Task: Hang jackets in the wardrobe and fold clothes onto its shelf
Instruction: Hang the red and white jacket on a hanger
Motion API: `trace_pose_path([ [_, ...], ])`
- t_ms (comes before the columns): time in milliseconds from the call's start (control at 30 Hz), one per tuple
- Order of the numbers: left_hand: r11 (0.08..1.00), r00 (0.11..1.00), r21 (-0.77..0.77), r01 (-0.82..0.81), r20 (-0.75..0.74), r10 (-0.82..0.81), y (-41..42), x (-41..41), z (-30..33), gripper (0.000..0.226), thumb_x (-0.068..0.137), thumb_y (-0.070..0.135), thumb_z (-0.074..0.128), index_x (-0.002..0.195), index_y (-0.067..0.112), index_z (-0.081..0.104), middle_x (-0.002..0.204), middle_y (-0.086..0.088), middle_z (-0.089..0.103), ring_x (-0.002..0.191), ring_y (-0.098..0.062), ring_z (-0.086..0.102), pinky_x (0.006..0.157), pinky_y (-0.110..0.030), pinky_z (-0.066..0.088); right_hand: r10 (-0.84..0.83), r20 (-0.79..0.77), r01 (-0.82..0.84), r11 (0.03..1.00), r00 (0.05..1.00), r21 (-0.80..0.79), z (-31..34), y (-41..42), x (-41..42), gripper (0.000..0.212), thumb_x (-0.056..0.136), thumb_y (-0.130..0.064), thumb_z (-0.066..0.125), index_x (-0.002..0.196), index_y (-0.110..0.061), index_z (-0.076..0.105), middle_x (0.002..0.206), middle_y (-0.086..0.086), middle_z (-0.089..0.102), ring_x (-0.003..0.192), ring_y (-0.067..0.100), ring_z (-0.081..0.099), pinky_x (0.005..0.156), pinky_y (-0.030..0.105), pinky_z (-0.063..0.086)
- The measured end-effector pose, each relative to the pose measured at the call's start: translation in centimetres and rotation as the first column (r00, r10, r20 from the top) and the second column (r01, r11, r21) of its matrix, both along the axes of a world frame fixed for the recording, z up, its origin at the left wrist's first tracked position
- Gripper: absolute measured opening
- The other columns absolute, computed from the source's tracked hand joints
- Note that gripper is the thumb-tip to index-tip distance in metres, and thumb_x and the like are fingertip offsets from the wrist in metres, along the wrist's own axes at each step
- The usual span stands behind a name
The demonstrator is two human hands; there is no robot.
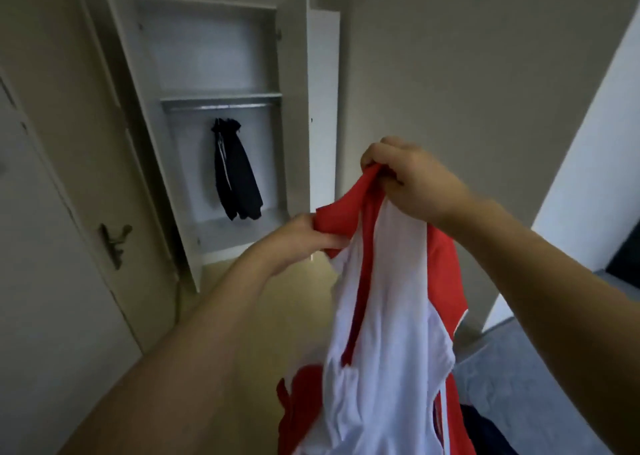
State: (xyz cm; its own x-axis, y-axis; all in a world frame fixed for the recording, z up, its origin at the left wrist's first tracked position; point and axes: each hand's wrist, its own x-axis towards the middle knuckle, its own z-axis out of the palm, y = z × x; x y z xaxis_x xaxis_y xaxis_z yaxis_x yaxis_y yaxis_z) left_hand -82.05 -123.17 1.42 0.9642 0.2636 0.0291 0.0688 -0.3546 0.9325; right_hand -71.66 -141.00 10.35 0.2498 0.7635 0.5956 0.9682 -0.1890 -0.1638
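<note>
Beyond left hand (298, 235): open wardrobe (221, 108), dark jacket (235, 170) hung on rail. Left hand pinching red-and-white garment (377, 316) at top edge; right hand (405, 177) gripping higher, just beside, likely spreading it for sorting. Below right: bed (519, 385).

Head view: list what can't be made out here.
- Red and white garment: lower part cut off by the bottom edge; type unclear.
- Dark jacket in the wardrobe: hanger too small and blurred.
- Dark item behind the garment: mostly hidden.
</note>
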Motion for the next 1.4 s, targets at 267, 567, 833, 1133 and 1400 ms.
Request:
trace_pose_path([
  [267,0.774,0.749,-0.533,-0.342,0.343,0.567,15.5,7.2,4.1,0.013,0.083,0.004,0.057,0.082,0.007,0.07,0.064,-0.007,0.064,0.06,-0.02,0.061,0.054,-0.025,0.048,-0.242,-0.062,0.188,0.87,0.968,-0.457,-1.2,16.2,12.0,0.033,0.077,-0.032,0.075,0.101,-0.028,0.053,0.076,-0.009,0.057,0.07,0.012,0.057,0.057,0.023,0.036],
  [567,0.537,0.547,-0.779,-0.324,0.309,0.778,34.7,16.9,9.1,0.023,0.083,-0.005,0.048,0.066,0.008,0.058,0.057,-0.009,0.053,0.051,-0.021,0.055,0.054,-0.027,0.051,-0.542,-0.439,0.265,0.794,0.716,-0.548,-10.8,37.8,27.2,0.037,0.103,-0.024,0.037,0.118,0.002,0.059,0.118,0.021,0.063,0.105,0.034,0.061,0.086,0.036,0.048],
  [833,0.678,0.772,-0.477,-0.56,-0.003,0.636,52.8,24.7,2.2,0.011,0.083,0.007,0.059,0.083,0.007,0.07,0.071,-0.011,0.064,0.06,-0.02,0.062,0.049,-0.025,0.053,0.105,-0.957,0.511,0.858,-0.27,-0.05,-11.7,59.6,35.9,0.029,0.1,-0.003,0.03,0.082,0.004,0.052,0.054,0.016,0.054,0.053,0.029,0.053,0.03,0.038,0.047],
  [1133,0.678,0.809,-0.495,-0.544,-0.095,0.58,75.8,33.5,-2.1,0.018,0.084,0.012,0.061,0.097,0.006,0.072,0.087,-0.012,0.073,0.072,-0.02,0.069,0.052,-0.027,0.054,0.013,-1.0,0.584,0.812,0.0,0.01,-13.5,83.0,47.2,0.033,0.1,-0.011,0.035,0.121,-0.001,0.059,0.094,0.012,0.062,0.091,0.031,0.057,0.081,0.037,0.044],
  [1400,0.68,0.822,-0.501,-0.536,-0.124,0.556,90.9,47.4,-3.4,0.014,0.089,0.018,0.062,0.098,0.009,0.068,0.073,-0.006,0.073,0.064,-0.017,0.071,0.051,-0.028,0.054,0.131,-0.991,0.434,0.894,-0.02,0.109,-10.8,100.0,58.5,0.03,0.099,-0.008,0.032,0.112,-0.005,0.06,0.101,0.011,0.06,0.093,0.028,0.06,0.079,0.036,0.049],
])
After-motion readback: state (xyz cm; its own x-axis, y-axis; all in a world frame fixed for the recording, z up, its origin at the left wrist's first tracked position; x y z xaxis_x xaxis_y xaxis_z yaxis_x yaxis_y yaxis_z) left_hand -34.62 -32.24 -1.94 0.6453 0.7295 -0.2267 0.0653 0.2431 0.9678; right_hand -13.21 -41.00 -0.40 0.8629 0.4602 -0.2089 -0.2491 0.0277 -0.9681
